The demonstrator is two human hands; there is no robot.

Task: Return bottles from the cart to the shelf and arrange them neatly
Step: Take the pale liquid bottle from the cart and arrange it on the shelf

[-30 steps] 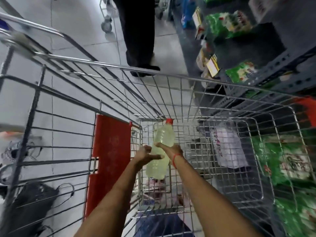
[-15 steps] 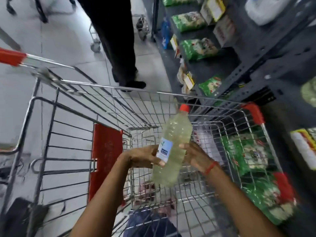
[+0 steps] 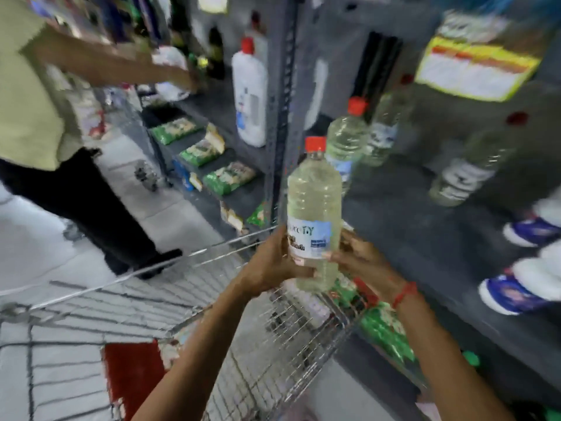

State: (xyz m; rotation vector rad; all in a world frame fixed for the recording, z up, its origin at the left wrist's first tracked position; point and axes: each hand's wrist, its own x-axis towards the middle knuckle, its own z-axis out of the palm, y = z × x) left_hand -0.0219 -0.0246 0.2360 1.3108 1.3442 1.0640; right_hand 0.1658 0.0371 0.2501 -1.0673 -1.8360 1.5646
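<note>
Two hands: both grip one bottle (image 3: 314,214) in the head view, the only view given.
Left hand (image 3: 273,262): at 6 o'clock of frame centre, fingers curled and pressed against the bottle's lower left side, thumb across the label's left edge.
Right hand (image 3: 358,259): just toward 3 o'clock from the left hand, fingers wrapped around the bottle's lower right side and pinching it against the palm; a red thread band (image 3: 405,294) circles the wrist.
Held bottle: upright, clear plastic with pale yellowish liquid, red cap at 12 o'clock, pale blue and white label low on its body; it is above the far rim of the cart (image 3: 212,299) and in front of the shelf (image 3: 425,226).
Cart: wire basket filling the 6 to 8 o'clock area, a red panel (image 3: 133,375) at its near end, green packets (image 3: 385,326) at its right corner.
Shelf: dark grey board stretching toward 3 o'clock, bare just behind the held bottle.
Shelf bottles: one similar red-capped bottle (image 3: 346,141) stands at 1 o'clock of the held one, another (image 3: 381,132) behind it, a third (image 3: 467,174) at 2 o'clock, blurred.
White bottle (image 3: 250,95): large, red-capped, at 11 o'clock in the neighbouring bay.
Other person (image 3: 33,86): at 9 to 10 o'clock, pale green top, dark trousers, arm reaching into the shelves; blurred.
</note>
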